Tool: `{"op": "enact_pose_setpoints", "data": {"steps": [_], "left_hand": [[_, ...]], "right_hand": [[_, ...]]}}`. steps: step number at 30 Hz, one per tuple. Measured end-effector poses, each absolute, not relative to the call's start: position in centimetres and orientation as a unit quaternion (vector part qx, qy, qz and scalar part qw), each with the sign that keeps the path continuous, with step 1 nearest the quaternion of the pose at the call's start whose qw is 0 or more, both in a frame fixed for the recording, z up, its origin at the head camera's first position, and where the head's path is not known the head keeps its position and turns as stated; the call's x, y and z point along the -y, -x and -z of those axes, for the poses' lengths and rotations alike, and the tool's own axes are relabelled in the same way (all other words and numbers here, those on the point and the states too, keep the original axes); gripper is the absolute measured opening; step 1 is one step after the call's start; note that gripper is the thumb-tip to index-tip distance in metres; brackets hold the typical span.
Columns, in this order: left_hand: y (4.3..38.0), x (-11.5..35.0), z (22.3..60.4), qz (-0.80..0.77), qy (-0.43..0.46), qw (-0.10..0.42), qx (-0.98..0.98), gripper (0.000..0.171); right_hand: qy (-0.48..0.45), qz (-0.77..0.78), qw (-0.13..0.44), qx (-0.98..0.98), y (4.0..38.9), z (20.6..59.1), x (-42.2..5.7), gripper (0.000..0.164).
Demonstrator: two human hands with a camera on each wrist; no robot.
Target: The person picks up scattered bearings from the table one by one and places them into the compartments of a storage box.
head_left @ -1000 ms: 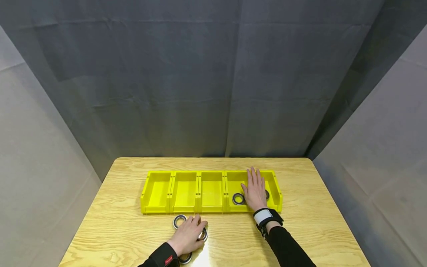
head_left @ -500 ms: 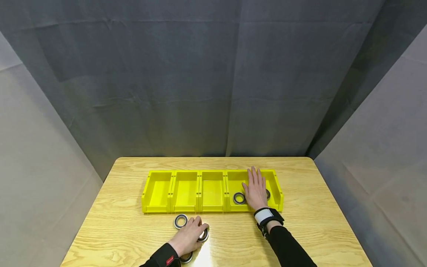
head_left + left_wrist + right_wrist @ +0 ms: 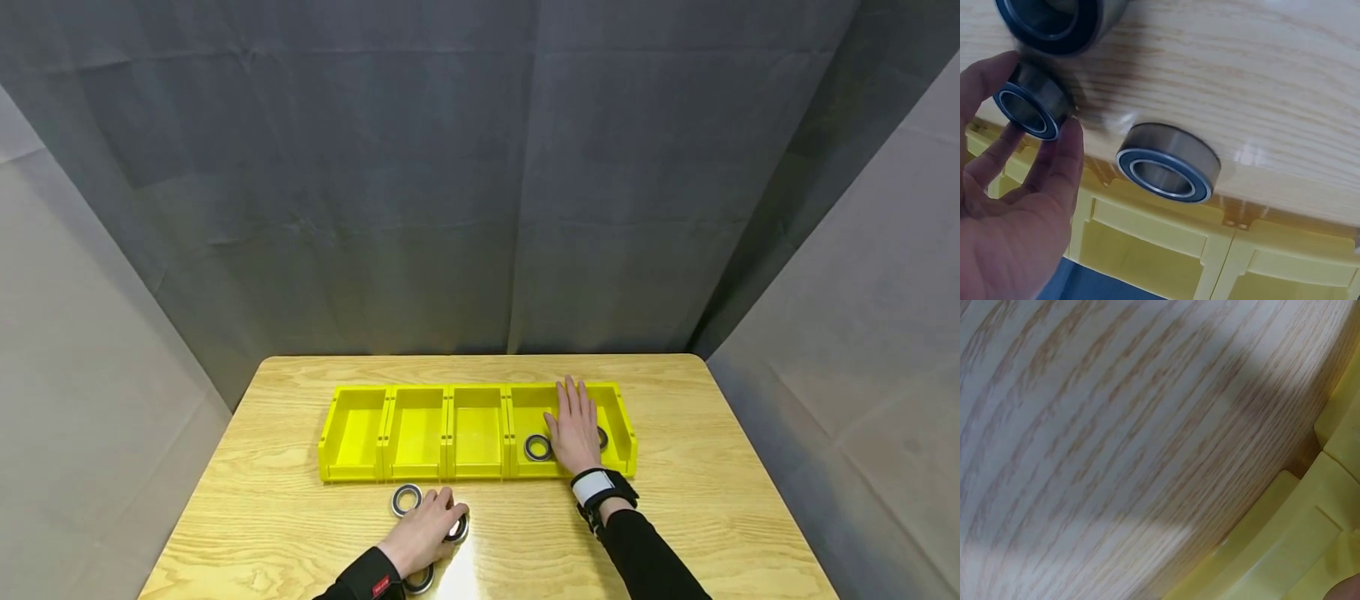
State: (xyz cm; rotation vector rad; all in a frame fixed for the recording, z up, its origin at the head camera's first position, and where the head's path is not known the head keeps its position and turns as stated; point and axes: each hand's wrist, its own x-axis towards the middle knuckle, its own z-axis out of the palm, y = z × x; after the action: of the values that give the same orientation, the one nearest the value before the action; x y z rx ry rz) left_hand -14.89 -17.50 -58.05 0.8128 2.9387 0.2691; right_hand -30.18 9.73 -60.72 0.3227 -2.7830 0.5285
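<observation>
My left hand [image 3: 423, 533] is over the table before the yellow bins. In the left wrist view its thumb and fingertips pinch a ball bearing [image 3: 1050, 94], a steel ring with a dark seal. Two more bearings are beside this hand: one [image 3: 397, 502] between it and the bins, another [image 3: 429, 580] by the wrist, partly covered. My right hand [image 3: 576, 429] reaches into the right end of the yellow bins [image 3: 476, 468], palm down, fingers straight. A bearing [image 3: 528, 451] shows left of it and another [image 3: 603, 438] peeks out on its right. What lies under the palm is hidden.
The yellow bins stand in a row across the wooden table [image 3: 262, 467], with low front lips and thin dividers. Dark grey cloth [image 3: 375, 208] hangs behind the table, with pale panels [image 3: 90, 333] on both sides. The right wrist view shows mostly tabletop and bin fronts.
</observation>
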Motion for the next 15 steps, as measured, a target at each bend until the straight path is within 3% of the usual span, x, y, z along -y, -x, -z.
{"op": "enact_pose_setpoints", "data": {"steps": [7,15], "left_hand": [[15.3,17.3,57.2,-0.120,-0.256,0.050,-0.958,0.046],[16.7,16.7,56.4,-0.138,-0.250,0.027,-0.958,0.051]], "right_hand": [[-0.112,-0.185,0.155,0.964,30.0,60.7,-9.6,0.061],[-0.113,-0.194,0.155,0.962,30.1,60.9,-9.6,0.064]]}}
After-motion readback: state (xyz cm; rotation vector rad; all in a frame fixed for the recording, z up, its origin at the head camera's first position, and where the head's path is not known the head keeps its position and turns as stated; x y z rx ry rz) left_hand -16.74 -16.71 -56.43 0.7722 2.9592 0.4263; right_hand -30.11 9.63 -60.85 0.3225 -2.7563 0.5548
